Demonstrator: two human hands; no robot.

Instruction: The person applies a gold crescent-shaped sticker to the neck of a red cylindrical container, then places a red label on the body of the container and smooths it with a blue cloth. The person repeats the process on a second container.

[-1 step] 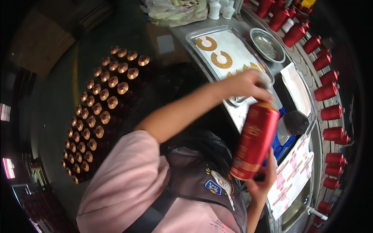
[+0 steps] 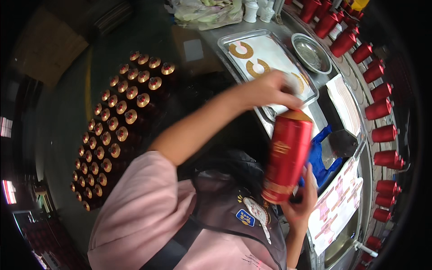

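Note:
A tall red bottle [image 2: 288,157] with gold print and a gold shoulder is held slightly tilted in front of my apron. My left hand [image 2: 273,90] curls over its top end, fingers closed about the neck and shoulder. Motion blurs those fingers, and a pale smear shows beside them. Lower down, my right hand [image 2: 303,202] grips the bottle near its base, its fingers partly behind it. Beyond the left hand, a metal tray [image 2: 234,67] bears white sheet with gold C-shaped labels [image 2: 241,50], partly covered by the hand.
A metal bowl [image 2: 311,53] and striped white sheets [image 2: 344,103] lie past the tray. Blue cloth [image 2: 321,157] sits behind the bottle, above a printed label sheet [image 2: 337,207]. Red bottles [image 2: 378,109] line a curved conveyor at right. Gold-shouldered bottles [image 2: 131,117] stand in rows at left.
The bottle has shifted left and turned more upright, showing its gold shoulder more. My left hand has moved left and slightly up with it; the right hand has shifted a little left.

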